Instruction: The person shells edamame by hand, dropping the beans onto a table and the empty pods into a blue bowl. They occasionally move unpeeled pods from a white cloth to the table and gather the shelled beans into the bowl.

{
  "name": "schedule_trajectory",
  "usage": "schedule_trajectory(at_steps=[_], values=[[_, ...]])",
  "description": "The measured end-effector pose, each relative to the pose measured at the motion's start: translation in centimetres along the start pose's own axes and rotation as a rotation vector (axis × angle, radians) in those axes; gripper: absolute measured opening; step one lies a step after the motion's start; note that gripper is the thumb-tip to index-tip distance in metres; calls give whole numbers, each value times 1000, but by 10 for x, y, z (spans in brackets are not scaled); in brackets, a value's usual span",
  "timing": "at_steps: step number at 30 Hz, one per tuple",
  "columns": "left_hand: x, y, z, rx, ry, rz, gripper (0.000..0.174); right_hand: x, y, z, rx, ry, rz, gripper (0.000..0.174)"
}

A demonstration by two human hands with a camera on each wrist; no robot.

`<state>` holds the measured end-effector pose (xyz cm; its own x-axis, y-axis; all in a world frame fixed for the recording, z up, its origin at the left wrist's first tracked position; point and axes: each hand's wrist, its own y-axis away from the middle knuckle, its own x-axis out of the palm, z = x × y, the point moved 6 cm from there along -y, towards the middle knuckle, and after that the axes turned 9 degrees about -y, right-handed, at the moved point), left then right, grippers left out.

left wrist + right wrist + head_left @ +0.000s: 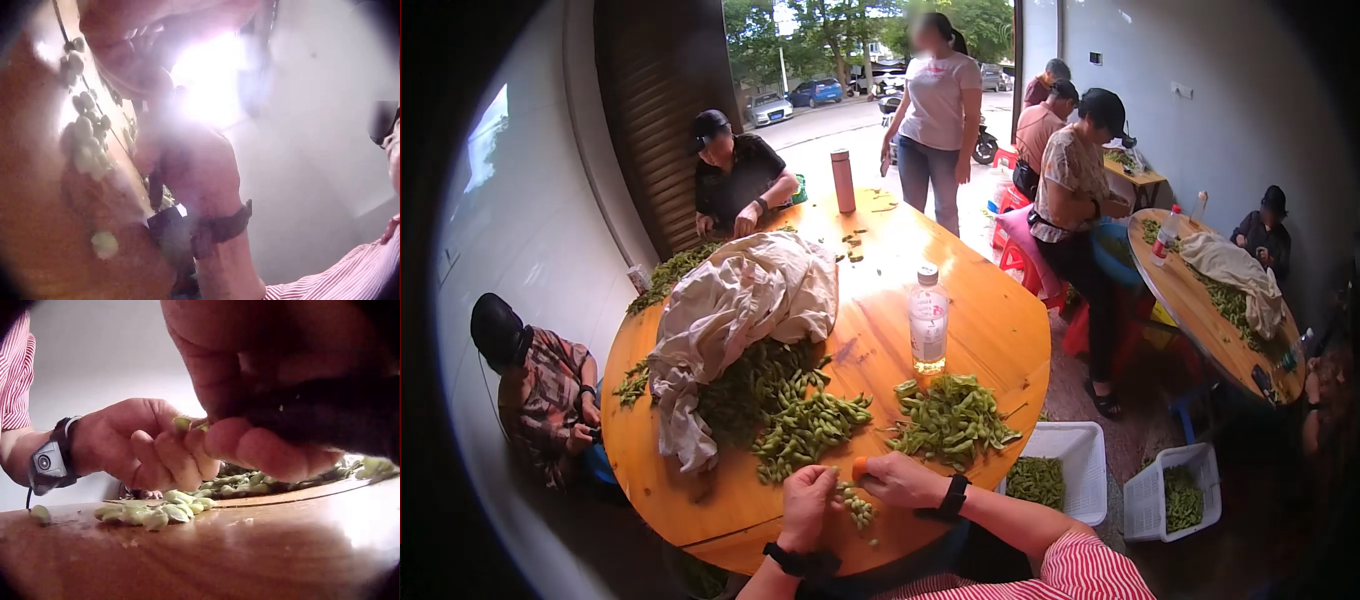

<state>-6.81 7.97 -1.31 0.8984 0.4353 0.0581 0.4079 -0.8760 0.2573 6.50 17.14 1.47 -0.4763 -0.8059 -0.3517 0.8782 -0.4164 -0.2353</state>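
Low over the wooden table (960, 300), my left hand (808, 508) and right hand (905, 482) meet fingertip to fingertip. In the right wrist view, a small green bean pod (182, 424) shows between them, pinched by the curled left fingers, while the right fingers grip its other side. An orange cover (860, 468) sits on a right fingertip. Shelled pale green beans (858, 510) lie in a small heap just below the hands. Behind them is a pile of whole pods (810, 425), with another pile (950, 420) to the right.
A drink bottle (928, 320) stands behind the right pile, and a pink flask (843, 180) farther back. White cloth (745, 290) covers part of the left pile. White baskets (1085, 470) with pods stand on the floor at right. Several people sit or stand around.
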Motion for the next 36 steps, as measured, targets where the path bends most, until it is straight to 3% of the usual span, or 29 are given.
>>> schedule_trajectory(at_steps=[5, 7, 10, 13, 17, 19, 23, 26, 28, 36], values=[[6, 9, -9, -43, -50, -23, 14, -7, -2, -3, 117, -26, -74, 20], [16, 8, -7, -33, 30, 107, 15, -6, -4, -6, 116, -48, -72, 23], [20, 12, -9, -81, 153, 177, 18, -11, -2, 1, 76, -144, -186, 23], [21, 12, -8, -109, 146, 235, 20, -11, -3, 11, 79, -257, -149, 20], [18, 9, -1, -152, 117, 207, 20, -7, -5, 8, -14, -156, -141, 19], [18, 12, -10, -129, 113, 100, 20, -9, -5, 13, -50, -41, -154, 18], [14, 9, 3, -110, 142, 150, 19, -8, -7, 10, -39, 17, -140, 18], [15, 11, 1, -127, 0, 124, 20, -4, -8, 4, 31, 125, -104, 18], [15, 10, -2, 2, -182, 130, 21, -3, -7, 6, 48, 237, -114, 18], [12, 11, -3, 38, -175, 73, 16, -3, -8, 8, 108, 40, -96, 23]])
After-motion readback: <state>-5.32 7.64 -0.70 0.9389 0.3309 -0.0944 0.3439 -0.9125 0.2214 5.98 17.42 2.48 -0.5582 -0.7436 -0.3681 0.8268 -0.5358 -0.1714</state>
